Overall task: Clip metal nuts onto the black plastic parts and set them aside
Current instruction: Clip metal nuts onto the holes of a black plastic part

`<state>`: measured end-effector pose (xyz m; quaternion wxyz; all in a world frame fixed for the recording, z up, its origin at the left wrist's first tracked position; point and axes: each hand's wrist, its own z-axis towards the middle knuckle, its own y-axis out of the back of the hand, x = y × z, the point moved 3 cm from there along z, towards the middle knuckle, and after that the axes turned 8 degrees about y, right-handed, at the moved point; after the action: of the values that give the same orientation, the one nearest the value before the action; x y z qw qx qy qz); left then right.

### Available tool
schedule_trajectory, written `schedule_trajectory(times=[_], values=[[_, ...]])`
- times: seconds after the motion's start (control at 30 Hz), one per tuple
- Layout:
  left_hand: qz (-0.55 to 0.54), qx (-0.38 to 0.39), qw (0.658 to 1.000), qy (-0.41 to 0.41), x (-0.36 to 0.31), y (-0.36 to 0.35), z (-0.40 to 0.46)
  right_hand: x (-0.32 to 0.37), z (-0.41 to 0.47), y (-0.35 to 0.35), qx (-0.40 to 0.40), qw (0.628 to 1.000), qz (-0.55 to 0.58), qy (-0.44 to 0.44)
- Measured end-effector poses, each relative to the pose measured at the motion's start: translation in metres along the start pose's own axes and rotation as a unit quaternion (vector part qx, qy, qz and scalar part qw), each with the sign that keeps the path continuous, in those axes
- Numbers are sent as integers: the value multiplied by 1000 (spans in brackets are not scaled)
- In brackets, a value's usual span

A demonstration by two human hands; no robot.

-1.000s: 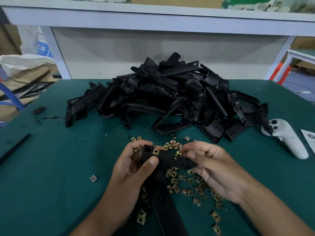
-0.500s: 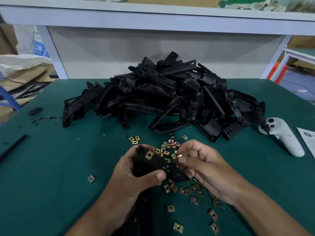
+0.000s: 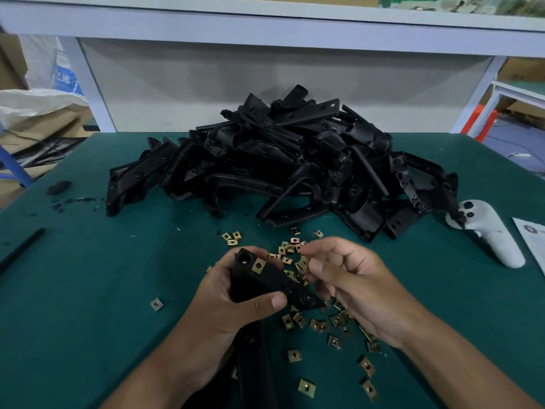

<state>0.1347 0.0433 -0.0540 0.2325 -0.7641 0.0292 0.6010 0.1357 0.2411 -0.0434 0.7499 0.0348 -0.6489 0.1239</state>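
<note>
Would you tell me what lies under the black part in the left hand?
Loose metal nuts show on the green mat beneath the black part held by the left hand; any directly below stay hidden.

A factory assembly bench: a green-matted worktable (image 3: 88,290) carries a heap of black plastic parts (image 3: 283,166); brass clip nuts (image 3: 321,323) lie before the heap, cardboard boxes (image 3: 38,134) left of it.

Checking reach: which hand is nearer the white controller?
Right. The right hand lies between the white controller and the left hand, which is farther left.
</note>
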Motion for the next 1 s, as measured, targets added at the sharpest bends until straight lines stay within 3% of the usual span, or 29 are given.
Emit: schedule_trajectory(times=[0.43,1.0], values=[[20,-9,1000,-14,3,-2,0,-1,-3,-6,55,997,-48,-21],[19,-3,1000,-15,7,-4,2,8,-4,-2,47,988,-129,69]])
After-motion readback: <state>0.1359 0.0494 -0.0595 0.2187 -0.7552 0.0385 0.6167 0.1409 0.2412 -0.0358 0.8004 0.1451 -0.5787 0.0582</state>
